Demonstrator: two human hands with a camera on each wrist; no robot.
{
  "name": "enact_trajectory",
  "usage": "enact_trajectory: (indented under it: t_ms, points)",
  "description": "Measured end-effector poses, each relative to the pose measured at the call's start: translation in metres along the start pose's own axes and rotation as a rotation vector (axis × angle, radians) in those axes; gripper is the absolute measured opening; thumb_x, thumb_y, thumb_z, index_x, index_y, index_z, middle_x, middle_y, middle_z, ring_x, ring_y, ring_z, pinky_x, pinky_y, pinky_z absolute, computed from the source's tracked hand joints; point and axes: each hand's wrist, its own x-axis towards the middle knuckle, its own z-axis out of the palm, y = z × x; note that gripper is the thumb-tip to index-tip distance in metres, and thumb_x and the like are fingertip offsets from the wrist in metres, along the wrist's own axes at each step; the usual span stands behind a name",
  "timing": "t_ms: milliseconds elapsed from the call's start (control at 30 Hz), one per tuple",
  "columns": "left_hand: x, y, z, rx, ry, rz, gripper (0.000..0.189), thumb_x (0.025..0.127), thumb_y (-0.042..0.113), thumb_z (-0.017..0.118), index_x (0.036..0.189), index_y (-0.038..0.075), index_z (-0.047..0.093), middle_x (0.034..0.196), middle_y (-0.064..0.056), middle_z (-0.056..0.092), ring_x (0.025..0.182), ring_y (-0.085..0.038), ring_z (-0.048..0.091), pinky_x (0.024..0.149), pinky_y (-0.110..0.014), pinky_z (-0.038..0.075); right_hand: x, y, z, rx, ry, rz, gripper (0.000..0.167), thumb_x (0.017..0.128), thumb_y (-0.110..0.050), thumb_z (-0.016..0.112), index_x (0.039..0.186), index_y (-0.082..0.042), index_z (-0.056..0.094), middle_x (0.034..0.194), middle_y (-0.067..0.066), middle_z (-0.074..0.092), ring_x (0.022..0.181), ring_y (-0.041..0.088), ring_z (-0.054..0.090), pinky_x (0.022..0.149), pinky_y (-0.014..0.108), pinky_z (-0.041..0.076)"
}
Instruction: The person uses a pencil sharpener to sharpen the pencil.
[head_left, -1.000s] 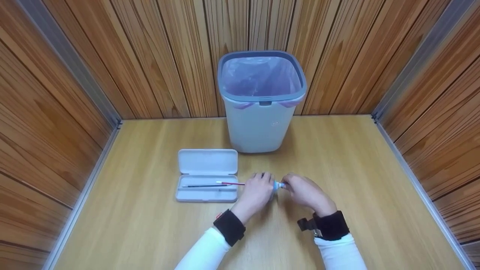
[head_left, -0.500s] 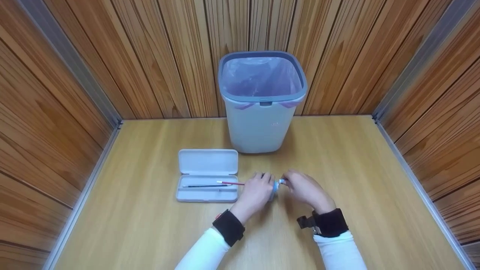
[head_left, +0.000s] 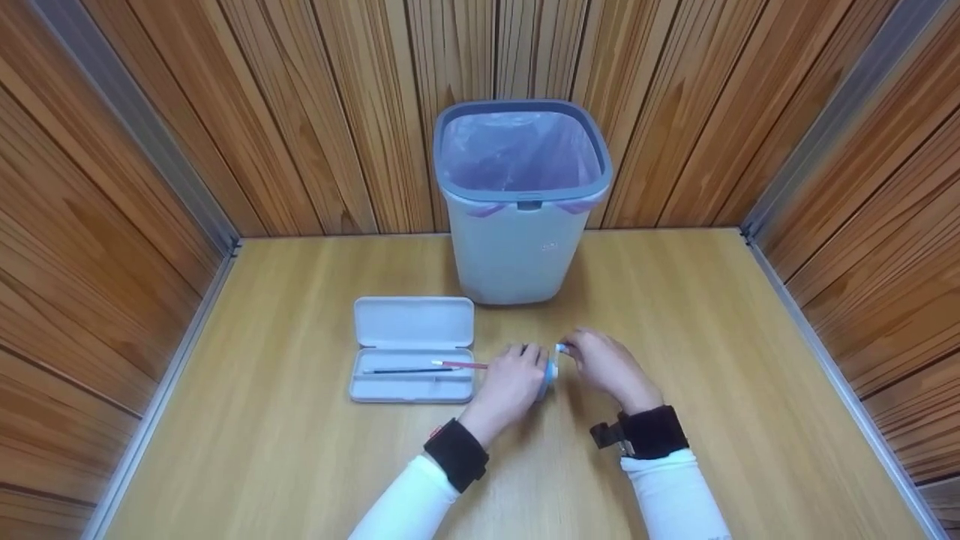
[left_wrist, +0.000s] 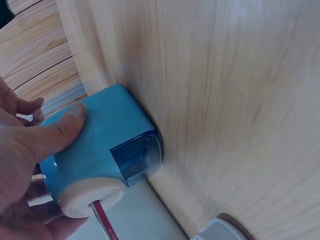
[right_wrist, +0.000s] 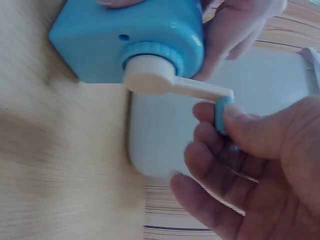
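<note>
A blue crank pencil sharpener (left_wrist: pixel 107 117) rests on the table, gripped by my left hand (head_left: pixel 511 386), whose thumb lies along its body in the left wrist view. From its white round front sticks a red pencil (head_left: pixel 469 365), pointing left over the pencil case. My right hand (head_left: pixel 606 367) pinches the blue knob (right_wrist: pixel 222 114) of the white crank handle (right_wrist: pixel 200 89) between thumb and index finger. In the right wrist view the crank reaches from its hub toward the bin side. The pencil's tip is hidden inside the sharpener.
An open grey pencil case (head_left: pixel 412 388) lies to the left, with a dark pencil (head_left: pixel 409 370) in its tray. Behind stands a pale bin (head_left: pixel 517 255) with a grey rim and a plastic liner. Wooden panel walls (head_left: pixel 360 112) enclose the table (head_left: pixel 300 450).
My right hand has swung the crank knob upward in the head view, away from me. The left hand, sharpener and pencil stay in nearly the same place.
</note>
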Motion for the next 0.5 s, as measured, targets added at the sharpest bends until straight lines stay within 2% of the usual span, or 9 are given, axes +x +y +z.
enact_trajectory:
  t_ms: [200, 400, 500]
  points:
    - [-0.002, 0.002, 0.0, -0.003, 0.012, -0.004, 0.044, 0.092, 0.021, 0.069, 0.134, 0.01, 0.06, 0.121, -0.008, 0.061, 0.109, -0.024, 0.059, 0.091, -0.036, 0.052, 0.008, 0.002, 0.001, -0.008, -0.042, 0.055, 0.022, 0.1, -0.011, 0.055, 0.115, -0.004, 0.069, 0.096, 0.007, 0.065, 0.089, 0.025, 0.063, 0.079, 0.042, 0.054]
    - [-0.001, 0.001, 0.002, 0.048, 0.084, -0.002, 0.039, 0.091, 0.02, 0.069, 0.128, 0.01, 0.064, 0.114, -0.006, 0.062, 0.103, -0.022, 0.061, 0.088, -0.034, 0.053, 0.017, 0.004, 0.0, -0.009, -0.067, 0.05, 0.02, 0.1, -0.009, 0.055, 0.107, -0.003, 0.072, 0.082, 0.006, 0.063, 0.072, 0.02, 0.055, 0.063, 0.036, 0.048]
    - [-0.001, 0.001, 0.003, 0.067, 0.092, -0.005, 0.037, 0.092, 0.02, 0.067, 0.128, 0.011, 0.064, 0.113, -0.005, 0.063, 0.102, -0.022, 0.061, 0.089, -0.034, 0.053, 0.019, 0.004, -0.001, -0.002, -0.076, 0.053, 0.02, 0.1, -0.009, 0.054, 0.107, -0.004, 0.072, 0.08, 0.007, 0.063, 0.07, 0.02, 0.054, 0.061, 0.035, 0.045]
